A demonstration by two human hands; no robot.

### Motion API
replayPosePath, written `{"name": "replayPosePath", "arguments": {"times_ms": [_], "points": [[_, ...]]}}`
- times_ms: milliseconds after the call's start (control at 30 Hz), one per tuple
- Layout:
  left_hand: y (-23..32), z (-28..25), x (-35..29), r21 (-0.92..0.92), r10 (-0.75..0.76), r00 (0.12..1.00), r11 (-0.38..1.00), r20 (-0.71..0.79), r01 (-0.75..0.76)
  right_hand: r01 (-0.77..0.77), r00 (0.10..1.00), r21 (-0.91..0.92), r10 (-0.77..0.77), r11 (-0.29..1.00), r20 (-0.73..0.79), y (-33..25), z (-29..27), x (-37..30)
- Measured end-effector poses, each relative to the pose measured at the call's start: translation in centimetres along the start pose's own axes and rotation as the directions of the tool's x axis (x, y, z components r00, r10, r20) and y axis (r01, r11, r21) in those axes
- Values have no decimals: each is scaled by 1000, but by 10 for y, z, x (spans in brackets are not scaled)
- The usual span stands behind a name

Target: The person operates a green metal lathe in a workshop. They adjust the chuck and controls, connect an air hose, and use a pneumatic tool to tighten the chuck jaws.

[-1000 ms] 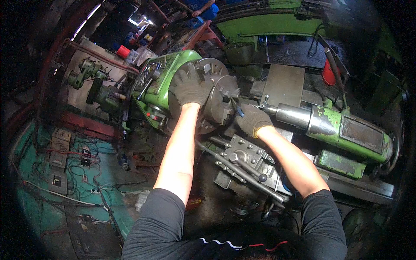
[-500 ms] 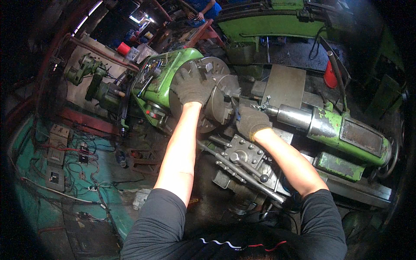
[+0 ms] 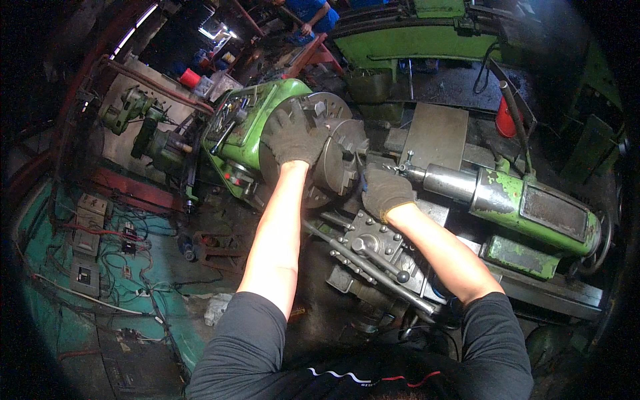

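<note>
My left hand [image 3: 293,139], in a dark work glove, lies with spread fingers on the large round chuck [image 3: 331,163] of a green lathe. A smaller disc-shaped metal part with jaws stands out from the chuck's front. My right hand [image 3: 388,191], gloved too, is closed around a slim dark pointed tool [image 3: 361,164] with a bit of blue by the fingers. Its tip points at the chuck's jaws; whether it touches them I cannot tell. Just behind that hand, a drill bit [image 3: 392,169] sticks out of the tailstock [image 3: 501,193] toward the chuck.
Below my right hand sits the tool post [image 3: 373,241] with its ball-ended lever [image 3: 403,275]. A flat metal plate [image 3: 437,133] lies behind the tailstock spindle. Cables and electrical boxes [image 3: 85,280] spread over the green floor at left. A person in blue [image 3: 313,17] works beyond the lathe.
Both my hands stay nearly where they were, the left on the chuck and the right by its jaws. The view has shifted slightly, and the person at the back has shifted arm position.
</note>
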State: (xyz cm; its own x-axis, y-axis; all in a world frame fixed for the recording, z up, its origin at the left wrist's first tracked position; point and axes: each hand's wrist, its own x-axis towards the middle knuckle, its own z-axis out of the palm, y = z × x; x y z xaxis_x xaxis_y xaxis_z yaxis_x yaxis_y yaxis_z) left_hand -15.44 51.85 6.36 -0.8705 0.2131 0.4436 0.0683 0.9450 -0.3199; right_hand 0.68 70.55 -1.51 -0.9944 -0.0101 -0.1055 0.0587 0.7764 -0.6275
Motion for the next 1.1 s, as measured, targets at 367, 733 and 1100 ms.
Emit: {"name": "replayPosePath", "arguments": {"times_ms": [367, 733, 1100], "points": [[7, -18, 0, -39, -41, 994, 998, 105, 45, 29, 999, 6, -29, 1000, -33, 0, 8, 4], [2, -5, 1, 7, 1, 1000, 1000, 16, -1, 38, 998, 43, -36, 998, -49, 3, 14, 8], [3, -10, 3, -23, -9, 996, 1000, 87, 11, -15, 1000, 22, 15, 1000, -25, 0, 9, 5]]}}
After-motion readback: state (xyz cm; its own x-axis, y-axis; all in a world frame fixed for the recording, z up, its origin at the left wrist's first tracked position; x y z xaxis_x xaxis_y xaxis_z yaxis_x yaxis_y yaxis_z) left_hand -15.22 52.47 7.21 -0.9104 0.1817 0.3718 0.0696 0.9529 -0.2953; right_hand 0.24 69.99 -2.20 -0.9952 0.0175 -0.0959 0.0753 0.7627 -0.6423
